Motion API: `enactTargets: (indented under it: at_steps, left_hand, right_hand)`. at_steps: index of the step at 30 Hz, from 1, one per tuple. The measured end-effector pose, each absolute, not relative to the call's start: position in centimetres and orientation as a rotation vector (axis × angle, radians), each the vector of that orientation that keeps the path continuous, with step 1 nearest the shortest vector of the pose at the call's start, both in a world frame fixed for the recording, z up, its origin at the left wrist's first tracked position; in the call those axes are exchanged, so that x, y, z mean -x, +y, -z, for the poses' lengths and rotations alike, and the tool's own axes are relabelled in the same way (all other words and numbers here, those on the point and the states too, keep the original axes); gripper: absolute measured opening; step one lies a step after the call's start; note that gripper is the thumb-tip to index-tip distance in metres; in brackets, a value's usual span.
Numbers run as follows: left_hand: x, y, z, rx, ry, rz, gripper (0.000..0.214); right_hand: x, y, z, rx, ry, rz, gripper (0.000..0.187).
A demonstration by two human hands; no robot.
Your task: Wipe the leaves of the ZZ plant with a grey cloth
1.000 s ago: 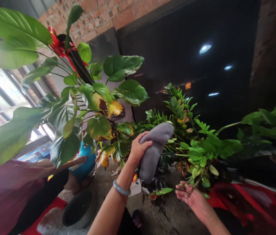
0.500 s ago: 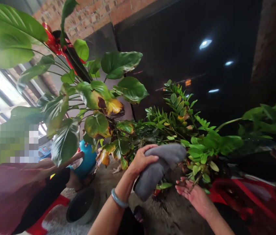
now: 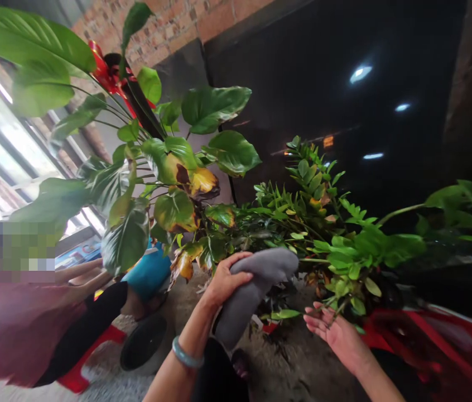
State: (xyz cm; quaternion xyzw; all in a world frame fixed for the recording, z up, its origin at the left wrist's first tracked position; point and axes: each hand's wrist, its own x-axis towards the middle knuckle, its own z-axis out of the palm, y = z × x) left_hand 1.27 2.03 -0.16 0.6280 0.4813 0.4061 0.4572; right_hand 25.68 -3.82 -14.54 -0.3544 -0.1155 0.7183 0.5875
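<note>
My left hand (image 3: 228, 279), with a pale bangle (image 3: 186, 355) at its wrist, is closed on a soft grey cloth (image 3: 253, 293). The cloth is bent over, one end pointing right and the other hanging toward the ground. At the right my right hand (image 3: 331, 330) is open, palm up and fingers stretched out. It is just under the low stems of a leafy green plant (image 3: 345, 259); whether it touches them I cannot tell. A narrow green leaf (image 3: 285, 314) lies between the two hands.
A large plant (image 3: 177, 209) with yellowed, browned leaves stands at the left. A person in a dark pink top (image 3: 22, 329) sits on a red stool (image 3: 77, 374). Nearby are a dark tub (image 3: 144, 341) and a blue container (image 3: 149, 273). Red plastic (image 3: 424, 340) is at lower right.
My left hand has moved left a little with the grey cloth, whose right end has swung left. My right hand stays open near the stems. The view has shifted slightly.
</note>
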Motion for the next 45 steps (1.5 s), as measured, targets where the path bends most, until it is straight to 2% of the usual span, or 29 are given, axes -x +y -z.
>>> enactTargets:
  at_steps: [4, 8, 10, 12, 16, 19, 21, 23, 26, 29, 34, 37, 41, 45]
  left_hand:
    - [-1.8, 3.0, 0.7, -1.507, 1.320, -1.121, 0.055]
    - [-0.7, 1.1, 4.2, -1.742, 1.445, -0.696, 0.048]
    - [0.7, -0.4, 4.2, -1.776, 1.376, -0.620, 0.046]
    - [2.3, -1.4, 2.3, -1.721, 1.340, -0.769, 0.045]
    - [4.4, -0.7, -2.3, -1.543, 1.499, -1.311, 0.053]
    - [4.0, 1.0, -1.6, -1.383, 1.623, -1.541, 0.058]
    - [2.9, 1.4, 1.1, -1.299, 1.668, -1.465, 0.057]
    - [1.9, 0.7, 4.4, -1.315, 1.698, -1.229, 0.053]
    - [1.6, -1.5, 7.0, -1.401, 1.518, -0.981, 0.044]
    - [2.5, -2.6, 4.9, -1.381, 1.432, -1.142, 0.042]
    - [2.6, 0.1, 0.0, -1.204, 1.505, -1.579, 0.062]
    - [1.2, 1.2, 2.0, -1.159, 1.591, -1.560, 0.061]
    - [-0.2, -0.4, 6.4, -1.288, 1.589, -1.215, 0.053]
    - [0.0, -1.5, 4.5, -1.404, 1.699, -1.501, 0.050]
  right_hand:
    - [-25.5, -3.6, 14.6, 0.815, -0.283, -1.700, 0.042]
    - [-26.3, -3.5, 15.8, 0.784, -0.333, -1.739, 0.040]
    - [-26.8, -3.5, 16.4, 0.773, -0.360, -1.764, 0.038]
    - [-27.0, -3.5, 16.5, 0.769, -0.363, -1.759, 0.035]
    - [-26.6, -3.7, 15.7, 0.813, -0.302, -1.692, 0.036]
    - [-26.1, -3.7, 15.1, 0.812, -0.307, -1.682, 0.037]
    - [-26.0, -3.7, 15.1, 0.798, -0.324, -1.705, 0.039]
    - [-26.1, -3.8, 15.3, 0.802, -0.331, -1.720, 0.040]
    - [-26.6, -4.0, 15.6, 0.823, -0.330, -1.700, 0.040]
    - [-27.0, -4.2, 15.6, 0.833, -0.330, -1.688, 0.039]
    - [-26.9, -4.1, 15.2, 0.843, -0.323, -1.680, 0.039]
    - [-26.6, -4.1, 15.0, 0.808, -0.344, -1.687, 0.043]
    - [-26.6, -4.2, 15.1, 0.818, -0.363, -1.699, 0.043]
    - [-27.0, -4.1, 16.0, 0.842, -0.344, -1.669, 0.037]
